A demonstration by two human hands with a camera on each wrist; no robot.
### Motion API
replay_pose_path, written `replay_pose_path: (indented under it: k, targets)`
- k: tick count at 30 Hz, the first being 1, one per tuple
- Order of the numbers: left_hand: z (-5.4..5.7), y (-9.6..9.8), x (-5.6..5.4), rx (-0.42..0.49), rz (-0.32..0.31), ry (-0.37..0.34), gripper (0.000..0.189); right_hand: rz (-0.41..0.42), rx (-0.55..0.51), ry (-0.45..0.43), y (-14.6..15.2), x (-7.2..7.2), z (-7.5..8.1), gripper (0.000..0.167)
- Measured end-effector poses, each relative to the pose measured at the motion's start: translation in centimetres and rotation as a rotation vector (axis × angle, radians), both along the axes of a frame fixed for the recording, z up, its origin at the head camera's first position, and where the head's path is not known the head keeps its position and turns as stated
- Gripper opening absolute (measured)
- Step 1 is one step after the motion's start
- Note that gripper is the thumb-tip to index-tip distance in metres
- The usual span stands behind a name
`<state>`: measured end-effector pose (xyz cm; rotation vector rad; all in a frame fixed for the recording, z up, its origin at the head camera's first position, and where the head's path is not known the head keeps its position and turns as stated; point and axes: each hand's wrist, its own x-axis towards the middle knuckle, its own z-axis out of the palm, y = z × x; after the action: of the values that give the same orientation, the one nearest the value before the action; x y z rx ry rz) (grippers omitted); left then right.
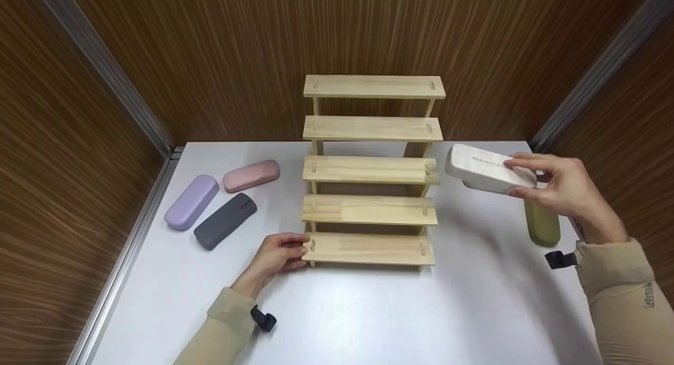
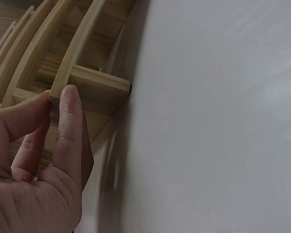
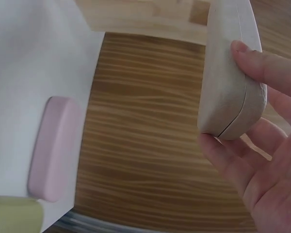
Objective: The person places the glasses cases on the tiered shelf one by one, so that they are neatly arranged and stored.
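Observation:
In the head view my right hand (image 1: 561,183) grips a white glasses case (image 1: 482,164) by its right end, above the table at the right of the wooden stepped rack (image 1: 368,170). The right wrist view shows the thumb on one side of the case (image 3: 228,77) and fingers on the other; the case is closed. My left hand (image 1: 276,257) pinches the left end of the rack's lowest shelf (image 1: 368,249). Close up in the left wrist view, the thumb and fingers (image 2: 70,126) of that hand hold the shelf's corner.
At the left lie a purple case (image 1: 192,201), a pink case (image 1: 251,176) and a dark grey case (image 1: 225,221). An olive green case (image 1: 542,223) lies at the right, beside another pink case (image 3: 54,148). Wood-grain walls (image 1: 368,33) enclose the white table (image 1: 342,312).

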<state>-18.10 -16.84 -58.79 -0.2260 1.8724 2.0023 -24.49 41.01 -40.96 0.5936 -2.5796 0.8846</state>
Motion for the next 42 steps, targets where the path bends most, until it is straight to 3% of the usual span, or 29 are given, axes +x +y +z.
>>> replay_pose_path:
  k: [8, 15, 21, 31, 42]
  targets:
    - [-0.1, 0.1, 0.0, -0.003, -0.004, 0.004, 0.036, 0.027, 0.089, -0.021, -2.0, 0.0, 2.2, 0.057]
    - [-0.1, 0.0, 0.0, -0.007, -0.006, 0.004, 0.037, 0.109, 0.151, 0.016, -4.2, -0.8, 4.2, 0.054]
    - [-0.1, 0.0, 0.0, -0.011, 0.002, -0.009, 0.036, 0.183, 0.154, 0.077, -6.3, -2.1, 5.7, 0.053]
    - [-0.1, 0.1, 0.0, -0.005, 0.022, -0.024, 0.034, 0.252, 0.095, -0.019, -9.0, -4.5, 7.3, 0.052]
    - [0.0, -0.1, 0.2, -0.026, 0.028, -0.028, 0.032, 0.265, 0.062, -0.043, -12.5, -7.5, 8.7, 0.051]
